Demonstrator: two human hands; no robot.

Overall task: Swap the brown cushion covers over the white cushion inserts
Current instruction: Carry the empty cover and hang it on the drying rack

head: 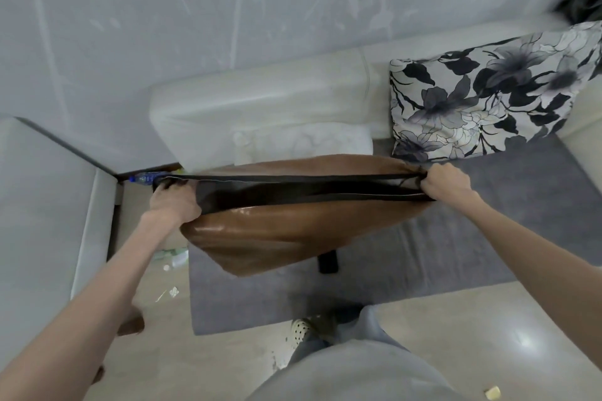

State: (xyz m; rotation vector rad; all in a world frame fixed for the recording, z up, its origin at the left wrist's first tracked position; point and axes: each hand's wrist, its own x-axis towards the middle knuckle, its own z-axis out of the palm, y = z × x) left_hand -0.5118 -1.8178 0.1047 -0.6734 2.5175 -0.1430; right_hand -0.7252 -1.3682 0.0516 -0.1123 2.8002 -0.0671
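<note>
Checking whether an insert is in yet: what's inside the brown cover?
Through the brown cover's stretched-open mouth only dark lining shows, no white insert visible. Deeper inside is hidden by the leather.

That brown cushion cover [277, 238] looks like glossy faux leather outside, with a matt black lining inside. The sofa [260, 98] is smooth, shiny off-white leather-ish stuff, the floral cushion [482, 94] has a satiny cloth sheen, and the grey rug [423, 257] is matt and fuzzy.

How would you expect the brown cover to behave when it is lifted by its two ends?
Probably floppy: the brown cover sags between the left hand and right hand, which grip its open mouth. Likely light, since it hangs from those two grips alone. Possibly slippery: its surface shines like smooth leatherette.
</note>
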